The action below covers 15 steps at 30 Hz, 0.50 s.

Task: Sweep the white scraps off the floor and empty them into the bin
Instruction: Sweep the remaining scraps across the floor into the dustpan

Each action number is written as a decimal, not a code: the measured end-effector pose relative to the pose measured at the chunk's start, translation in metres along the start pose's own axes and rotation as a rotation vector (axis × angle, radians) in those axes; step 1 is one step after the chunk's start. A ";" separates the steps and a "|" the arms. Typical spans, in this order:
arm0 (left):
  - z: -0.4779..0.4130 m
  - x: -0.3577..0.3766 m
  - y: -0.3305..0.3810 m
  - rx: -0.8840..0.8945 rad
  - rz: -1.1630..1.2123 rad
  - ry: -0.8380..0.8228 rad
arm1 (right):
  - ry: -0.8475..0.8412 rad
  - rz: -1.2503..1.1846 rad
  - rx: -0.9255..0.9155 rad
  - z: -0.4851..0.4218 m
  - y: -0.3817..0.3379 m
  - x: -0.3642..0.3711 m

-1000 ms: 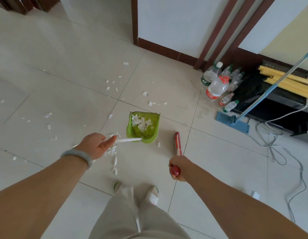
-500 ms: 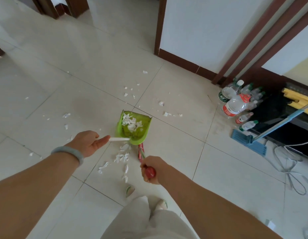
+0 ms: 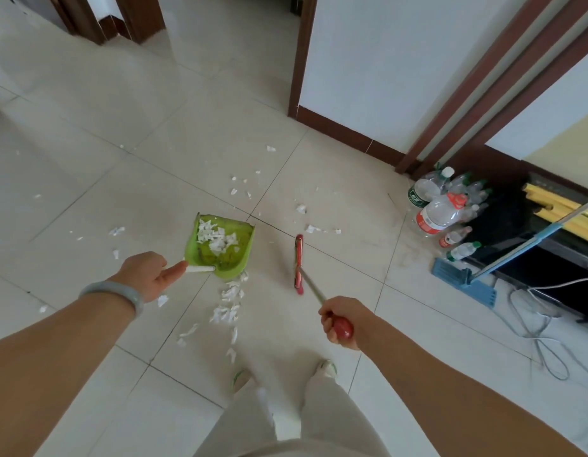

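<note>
1. Left hand [image 3: 144,275]: curled round the white handle [image 3: 200,269] of the green dustpan [image 3: 231,258], thumb laid along it. The fingers are hidden under the palm. A pale bracelet [image 3: 121,291] sits on that wrist.
2. Right hand [image 3: 340,319]: fist closed on the red grip of the broom [image 3: 298,263]. The thin metal shaft runs forward to the red head, which I see edge-on, so I cannot make out the bristles.
3. I cannot tell whether the dustpan rests on the floor [image 3: 88,192] or hangs just above it.
4. White scraps [image 3: 217,237]: one heap lies inside the pan. A trail [image 3: 228,305] lies on the tiles between the pan and my feet. Loose bits [image 3: 301,209] are scattered beyond the broom head and off to the left.
5. Right side: a cluster of plastic bottles [image 3: 441,212] stands by the wall, and a blue mop [image 3: 464,280] lies near them, its handle cut off by the frame edge. Cables [image 3: 533,318] trail across the tiles.
6. Both forearms and the trousers [image 3: 286,423] cover the lower floor.
</note>
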<state>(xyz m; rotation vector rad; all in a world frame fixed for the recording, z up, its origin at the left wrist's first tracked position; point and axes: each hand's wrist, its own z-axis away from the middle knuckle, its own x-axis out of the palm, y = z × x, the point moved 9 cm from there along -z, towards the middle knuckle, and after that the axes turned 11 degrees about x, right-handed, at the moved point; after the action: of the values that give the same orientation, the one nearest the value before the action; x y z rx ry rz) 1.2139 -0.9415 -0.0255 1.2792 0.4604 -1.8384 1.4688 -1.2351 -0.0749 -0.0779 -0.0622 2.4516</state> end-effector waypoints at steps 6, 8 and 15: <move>-0.019 0.015 0.036 0.029 0.026 -0.031 | 0.106 -0.071 -0.023 -0.003 -0.027 -0.086; -0.025 0.018 0.052 0.018 0.029 -0.031 | 0.129 -0.087 -0.036 -0.005 -0.038 -0.117; -0.055 0.036 0.126 0.046 0.015 -0.083 | 0.185 -0.118 -0.020 -0.017 -0.072 -0.221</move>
<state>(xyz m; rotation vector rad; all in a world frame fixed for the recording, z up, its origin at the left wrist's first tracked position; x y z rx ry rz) 1.3410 -0.9926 -0.0608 1.2281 0.3643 -1.8918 1.6860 -1.3198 -0.0779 -0.3005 -0.0092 2.3159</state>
